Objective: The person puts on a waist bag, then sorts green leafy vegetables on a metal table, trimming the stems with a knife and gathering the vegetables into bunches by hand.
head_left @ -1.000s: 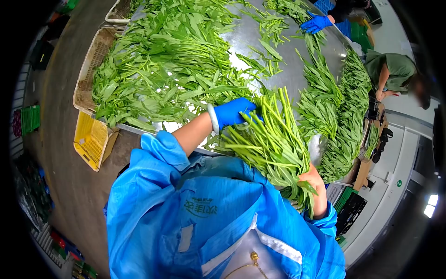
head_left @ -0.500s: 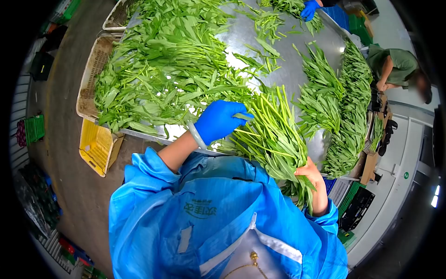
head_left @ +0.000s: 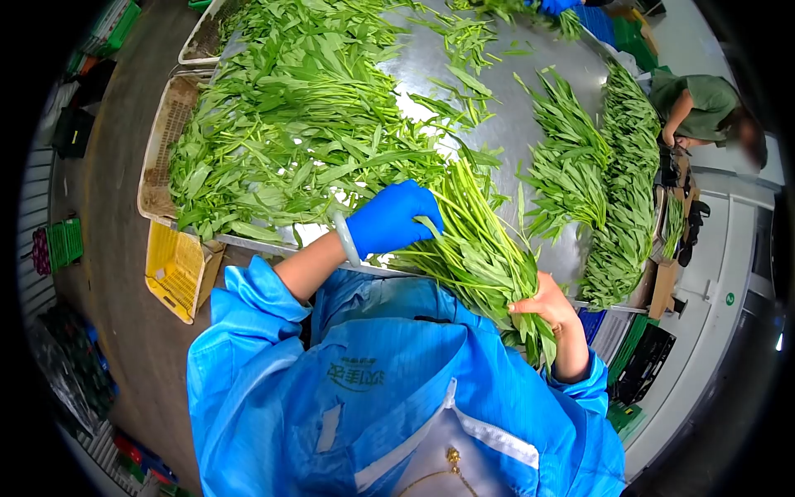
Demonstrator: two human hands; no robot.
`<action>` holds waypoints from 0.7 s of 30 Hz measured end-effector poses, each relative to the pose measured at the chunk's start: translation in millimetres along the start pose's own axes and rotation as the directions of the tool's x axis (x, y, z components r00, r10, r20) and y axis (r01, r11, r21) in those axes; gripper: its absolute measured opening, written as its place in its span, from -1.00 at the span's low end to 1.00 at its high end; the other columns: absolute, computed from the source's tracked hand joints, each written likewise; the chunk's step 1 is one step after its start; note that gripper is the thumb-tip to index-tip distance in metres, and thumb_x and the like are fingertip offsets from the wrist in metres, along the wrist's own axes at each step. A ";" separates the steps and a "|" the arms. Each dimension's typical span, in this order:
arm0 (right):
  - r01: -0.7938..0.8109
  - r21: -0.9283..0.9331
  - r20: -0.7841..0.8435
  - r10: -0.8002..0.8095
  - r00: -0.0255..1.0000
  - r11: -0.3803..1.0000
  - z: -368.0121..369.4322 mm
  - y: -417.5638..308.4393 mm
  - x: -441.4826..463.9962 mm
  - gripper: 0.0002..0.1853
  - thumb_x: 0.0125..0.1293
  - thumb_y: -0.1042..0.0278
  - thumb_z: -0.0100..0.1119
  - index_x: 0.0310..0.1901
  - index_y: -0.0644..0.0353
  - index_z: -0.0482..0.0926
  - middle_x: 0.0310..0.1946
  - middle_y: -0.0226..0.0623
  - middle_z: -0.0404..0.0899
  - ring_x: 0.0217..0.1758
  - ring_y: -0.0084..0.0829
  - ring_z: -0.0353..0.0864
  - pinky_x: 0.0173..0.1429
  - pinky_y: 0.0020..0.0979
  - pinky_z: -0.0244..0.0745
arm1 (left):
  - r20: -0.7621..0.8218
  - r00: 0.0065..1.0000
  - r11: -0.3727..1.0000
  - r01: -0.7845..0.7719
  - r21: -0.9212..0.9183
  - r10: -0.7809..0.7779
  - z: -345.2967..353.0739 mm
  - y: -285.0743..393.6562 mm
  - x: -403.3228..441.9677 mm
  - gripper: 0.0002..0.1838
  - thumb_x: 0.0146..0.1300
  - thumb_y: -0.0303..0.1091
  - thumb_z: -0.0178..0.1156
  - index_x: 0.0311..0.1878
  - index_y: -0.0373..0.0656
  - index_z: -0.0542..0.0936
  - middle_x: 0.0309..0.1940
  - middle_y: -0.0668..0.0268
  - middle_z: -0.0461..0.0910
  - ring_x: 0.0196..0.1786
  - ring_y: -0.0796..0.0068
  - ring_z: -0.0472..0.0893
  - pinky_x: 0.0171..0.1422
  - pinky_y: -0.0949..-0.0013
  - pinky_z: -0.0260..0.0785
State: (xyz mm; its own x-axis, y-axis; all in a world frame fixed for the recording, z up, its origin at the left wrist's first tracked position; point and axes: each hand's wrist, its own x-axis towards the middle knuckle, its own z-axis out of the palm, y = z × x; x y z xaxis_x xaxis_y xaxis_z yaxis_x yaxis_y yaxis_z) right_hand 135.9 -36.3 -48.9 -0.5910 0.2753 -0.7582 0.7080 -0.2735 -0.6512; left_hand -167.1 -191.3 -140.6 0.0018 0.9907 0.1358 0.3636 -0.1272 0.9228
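A thick bunch of water spinach (head_left: 484,253) lies slanted in front of my chest, its pale stems pointing up and its leaves hanging toward me. My bare right hand (head_left: 546,302) is wrapped round the leafy lower part, thumb across the front. My left hand (head_left: 393,219), in a blue glove, is closed at the bunch's left side with a green leaf sticking out by its fingers. Most of its fingertips are hidden. Beyond it a large loose heap of water spinach (head_left: 306,108) covers the left of the metal table (head_left: 517,91).
Laid-out greens (head_left: 571,166) and a long dense row of greens (head_left: 625,182) line the table's right side. A dirty crate (head_left: 157,157) and a yellow basket (head_left: 175,269) stand left. A co-worker's blue glove (head_left: 559,7) shows at the far edge; a person in green (head_left: 704,108) bends at right.
My right hand has shifted slightly up and left with the bunch. My left hand stays closed beside it, slightly lower. The co-worker's glove has moved toward the top edge.
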 end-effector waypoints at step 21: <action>-0.026 0.468 -0.022 0.041 0.999 0.883 3.1 40.6 -4.0 -0.10 -0.12 0.48 0.43 0.36 0.30 0.28 0.21 -0.21 0.49 0.22 -0.31 0.51 0.33 -0.29 0.37 | -0.175 0.770 0.480 0.188 -0.857 -0.613 -2.7 -46.8 -10.2 -0.58 0.24 -0.40 0.28 0.16 -0.29 0.56 -0.20 0.34 0.65 -0.21 0.59 0.56 -0.04 0.55 0.38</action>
State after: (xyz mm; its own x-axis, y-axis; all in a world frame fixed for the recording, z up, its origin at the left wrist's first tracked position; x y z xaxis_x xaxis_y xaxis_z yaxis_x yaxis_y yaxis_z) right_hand 165.8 -51.4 -72.4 -0.5527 0.2836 -0.7836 0.4603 -0.6800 -0.5708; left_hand -186.6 -195.6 -184.2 -0.3844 0.8327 -0.3986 -0.6233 0.0844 0.7774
